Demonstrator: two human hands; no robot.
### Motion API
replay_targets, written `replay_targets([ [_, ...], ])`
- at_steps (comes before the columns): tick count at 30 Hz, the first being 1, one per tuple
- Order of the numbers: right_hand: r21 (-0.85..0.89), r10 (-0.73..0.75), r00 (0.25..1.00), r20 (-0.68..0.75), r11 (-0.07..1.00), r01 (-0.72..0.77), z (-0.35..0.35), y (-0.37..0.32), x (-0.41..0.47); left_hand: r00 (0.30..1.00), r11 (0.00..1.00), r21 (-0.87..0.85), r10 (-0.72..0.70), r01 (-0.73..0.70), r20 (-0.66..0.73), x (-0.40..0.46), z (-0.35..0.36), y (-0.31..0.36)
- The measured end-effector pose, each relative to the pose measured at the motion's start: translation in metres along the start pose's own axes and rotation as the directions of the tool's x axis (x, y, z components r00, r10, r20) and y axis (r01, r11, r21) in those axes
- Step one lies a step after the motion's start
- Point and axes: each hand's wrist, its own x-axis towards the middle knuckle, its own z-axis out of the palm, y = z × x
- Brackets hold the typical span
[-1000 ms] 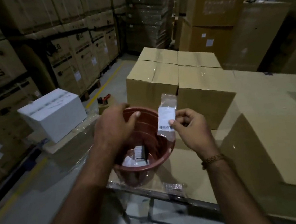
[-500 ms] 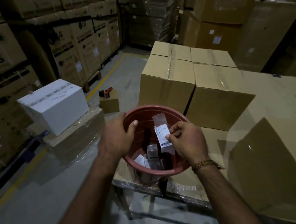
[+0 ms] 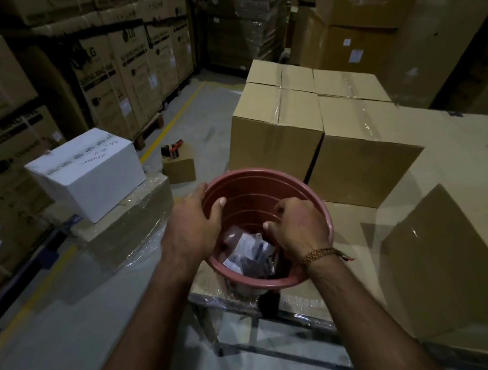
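Note:
A reddish-brown plastic tub (image 3: 246,189) stands on a wrapped carton in front of me. My left hand (image 3: 194,222) grips its near-left rim, thumb inside the wall. My right hand (image 3: 297,227) is down inside the tub with its fingers curled and its fingertips hidden. Several clear packets with white barcode labels (image 3: 247,248) lie at the bottom, right beside my right thumb. Whether my right hand still pinches one of them is hidden.
Taped brown cartons (image 3: 275,122) stand just behind the tub, and a larger carton (image 3: 452,254) sits to the right. A white box (image 3: 86,173) rests on a wrapped carton at left. A small carton (image 3: 179,168) carries a tape dispenser (image 3: 172,148). Stacked LG cartons (image 3: 113,78) line the aisle.
My right hand carried the labelled packet from above the rim down into the tub, and the packet no longer shows above the hand. My left hand kept its grip on the rim.

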Motion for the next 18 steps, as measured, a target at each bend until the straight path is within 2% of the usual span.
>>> replay_targets([
  [3,0.013,-0.006,0.995,-0.099,1.000,0.007,-0.010,0.001,-0.005,0.999,0.999,0.037,0.038,-0.038,0.004,0.000,0.000,-0.002],
  [9,0.127,-0.007,0.984,-0.177,0.991,0.030,-0.037,0.017,-0.017,0.966,0.975,0.142,0.195,-0.172,-0.171,-0.002,0.000,0.025],
  [13,0.171,-0.024,0.970,-0.242,0.983,0.067,-0.061,0.040,-0.026,0.939,0.958,0.104,0.283,-0.267,-0.194,-0.006,0.012,0.059],
  [18,0.120,-0.017,0.944,-0.329,0.991,0.060,-0.096,0.093,-0.039,0.928,0.940,0.012,0.339,-0.342,-0.155,-0.021,0.043,0.108],
])
